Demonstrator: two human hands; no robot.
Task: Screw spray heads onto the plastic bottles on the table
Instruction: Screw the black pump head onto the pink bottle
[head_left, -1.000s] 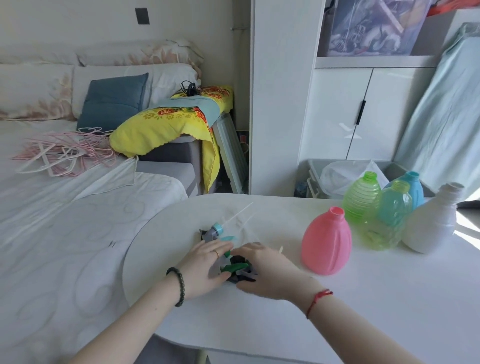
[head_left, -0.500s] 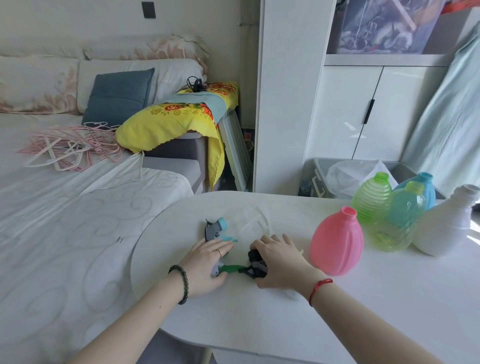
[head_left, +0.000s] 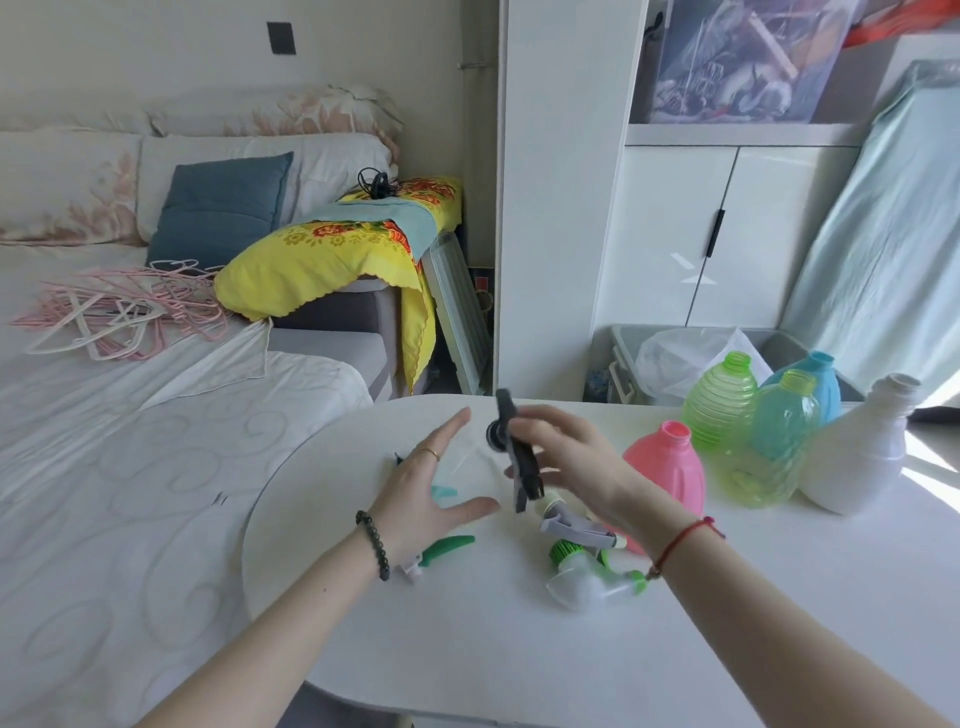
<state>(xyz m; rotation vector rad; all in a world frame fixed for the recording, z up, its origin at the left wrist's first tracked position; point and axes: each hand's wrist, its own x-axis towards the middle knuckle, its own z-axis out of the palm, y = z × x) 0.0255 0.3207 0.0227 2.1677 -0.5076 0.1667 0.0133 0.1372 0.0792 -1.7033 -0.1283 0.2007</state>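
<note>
Lifted: black spray head (head_left: 525, 467), tilted.

1. Left: bed (head_left: 130, 467) with white patterned cover, pillows (head_left: 67, 192) against the cream wall (head_left: 156, 52), blue cushion (head_left: 218, 208), pink hangers (head_left: 114, 312).
2. Centre: tall white panel (head_left: 550, 197); yellow floral cloth (head_left: 322, 254) draped beside it.
3. Right: white two-door cabinet (head_left: 670, 234), clear storage box (head_left: 737, 57) above, pale green fabric (head_left: 883, 234).
4. Sunlight falls on the right edge of the white worktop (head_left: 519, 649).

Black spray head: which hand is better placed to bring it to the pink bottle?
Right. The right hand grips the black spray head, lifted, close beside the pink bottle. The left hand is open, holds nothing and is farther from the bottle.
</note>
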